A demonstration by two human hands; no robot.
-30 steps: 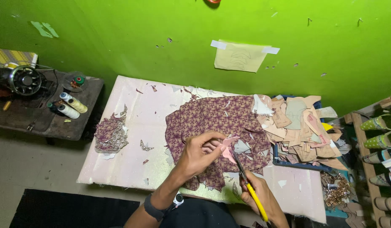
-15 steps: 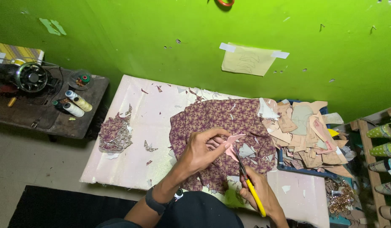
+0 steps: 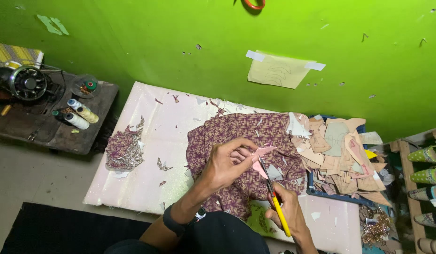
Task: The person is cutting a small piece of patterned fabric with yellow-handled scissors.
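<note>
My left hand (image 3: 225, 164) pinches a small pink cut-out piece (image 3: 261, 157) above a maroon patterned cloth (image 3: 241, 141) that is spread on a pale pink board (image 3: 157, 141). My right hand (image 3: 286, 211) grips yellow-handled scissors (image 3: 274, 197), whose blades point up and meet the pink piece. A dark band sits on my left wrist.
A heap of fabric scraps (image 3: 124, 150) lies left on the board. Stacked tan paper patterns (image 3: 338, 150) fill a blue tray at the right. A sewing machine (image 3: 25, 84) and thread spools (image 3: 79, 115) stand on a dark table at the left. Shoes (image 3: 427, 176) sit on a rack at the right.
My left hand has turned the pink piece slightly while the scissors stay at its edge. The camera has shifted a little, so everything sits lower in view.
</note>
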